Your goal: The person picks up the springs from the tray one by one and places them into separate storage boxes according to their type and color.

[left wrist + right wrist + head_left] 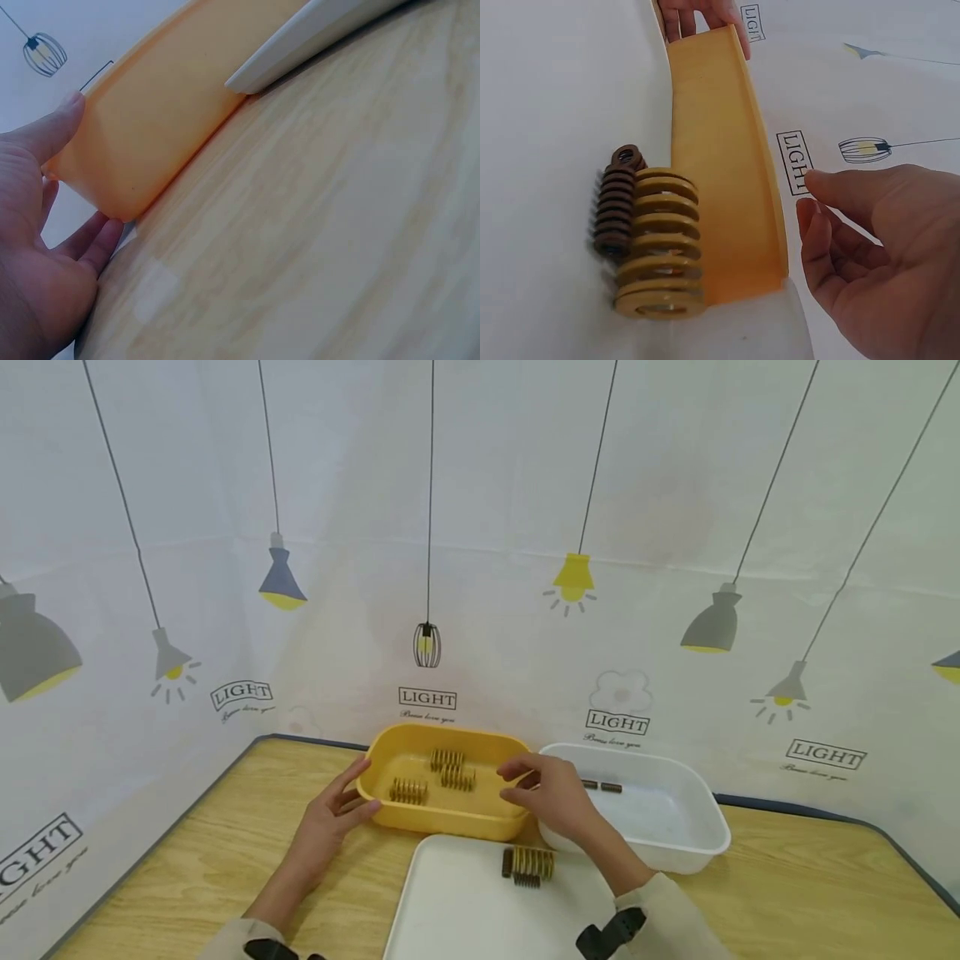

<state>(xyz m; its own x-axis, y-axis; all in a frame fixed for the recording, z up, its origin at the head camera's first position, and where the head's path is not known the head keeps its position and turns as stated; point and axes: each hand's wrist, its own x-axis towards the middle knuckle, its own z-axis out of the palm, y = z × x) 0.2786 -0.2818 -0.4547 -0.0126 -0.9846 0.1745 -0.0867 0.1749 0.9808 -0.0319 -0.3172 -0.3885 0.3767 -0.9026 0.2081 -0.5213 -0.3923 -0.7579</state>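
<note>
At the left end of a yellow plastic bin [450,825], my left hand [324,827] grips the corner, thumb against the front wall and fingers around the end. Three gold coil springs [408,791] lie inside that bin. My right hand [555,793] hovers over the bin's right end, thumb and fingers loosely bent with nothing between them. Below it, a white tray [457,902] bears a larger gold spring [660,247] with two smaller brown springs [615,206] close against it. The wrist views show the left hand [45,247] at the bin's corner and the right hand [885,247] holding nothing.
A white bin [675,853] stands right of the yellow one, with two small dark springs [611,787] at its left. Everything stands on a wood-patterned table [810,885]. Behind it hangs a white cloth [495,677] printed with lamps.
</note>
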